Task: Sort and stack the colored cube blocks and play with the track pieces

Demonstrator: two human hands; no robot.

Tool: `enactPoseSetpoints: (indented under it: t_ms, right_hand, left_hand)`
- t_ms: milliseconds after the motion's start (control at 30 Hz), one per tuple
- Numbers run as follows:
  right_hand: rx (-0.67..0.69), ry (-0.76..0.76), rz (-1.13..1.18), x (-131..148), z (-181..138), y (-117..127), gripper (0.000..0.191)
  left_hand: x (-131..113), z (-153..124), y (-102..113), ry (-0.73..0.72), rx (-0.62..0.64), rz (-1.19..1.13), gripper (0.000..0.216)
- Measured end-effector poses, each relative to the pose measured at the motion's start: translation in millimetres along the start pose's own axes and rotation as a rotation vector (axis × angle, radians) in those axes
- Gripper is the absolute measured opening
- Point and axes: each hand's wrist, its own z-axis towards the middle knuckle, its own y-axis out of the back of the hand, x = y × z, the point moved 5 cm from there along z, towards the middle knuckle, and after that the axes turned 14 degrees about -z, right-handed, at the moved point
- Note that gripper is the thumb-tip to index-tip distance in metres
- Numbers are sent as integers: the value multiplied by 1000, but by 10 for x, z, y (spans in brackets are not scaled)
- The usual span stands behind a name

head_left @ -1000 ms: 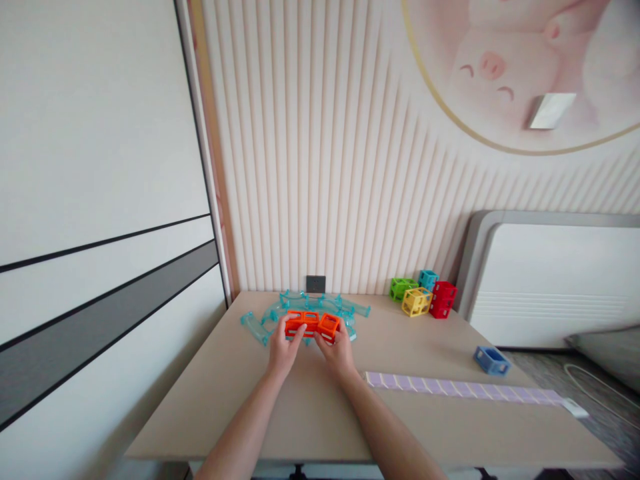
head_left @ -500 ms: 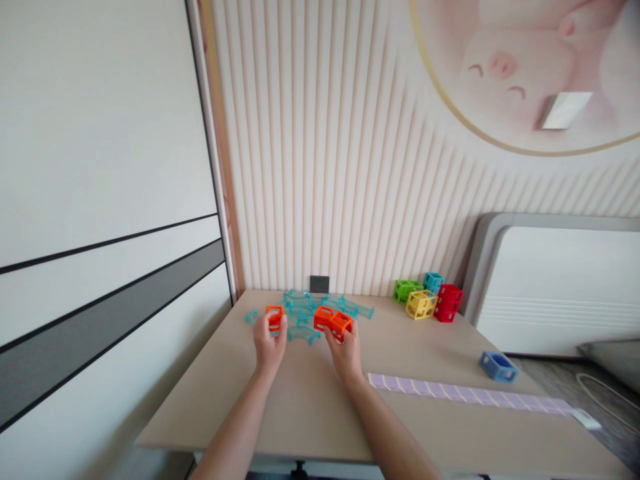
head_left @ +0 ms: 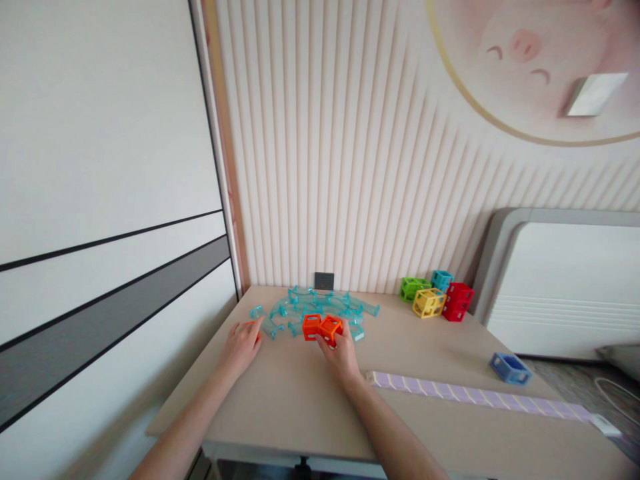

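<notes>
My right hand grips a pair of orange hollow cube blocks that sit side by side, one slightly turned against the other. They are held above the table, in front of translucent teal track pieces. To the left, my left hand is closed over another orange hollow block. Only slivers of that block show past the fingers, low over the table or on it. A few teal pieces lie just beyond the left fingertips.
On the table, green, yellow, teal and red hollow blocks stand at the back right. A blue block lies near the right edge. A purple strip runs across the right front. The ribbed wall borders the back.
My left hand has moved left and down toward the tabletop with its orange block, now mostly covered. My right hand has shifted slightly left with its two orange blocks. The view has turned slightly.
</notes>
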Motion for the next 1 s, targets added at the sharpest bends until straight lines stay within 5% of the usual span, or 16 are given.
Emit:
enactPoseSetpoints:
  t_ms: [233,433,567,700,833,1000]
  right_hand:
    - [97,48,17,26,-35,-33,13]
    - [114,65,67,106,-34,3,14]
    - [212,150,174,275,-64,31,16]
    - [270,202,225,356,-97,32,12]
    - [169,112,126,235,-55,53,11]
    - [97,-38,-165,49,-28,86,10]
  left_hand:
    - [-45,12,32,-15,-9,125,49]
    - [-288,27,242,-93,-171,37,44]
    - [-807,29,179,-310,99,-253,61]
    - [-1107,64,69,-332,308,-481,63]
    - [-983,270,26,-280,323,-577,53]
    - [-468,848,44,-139,95,-402,30]
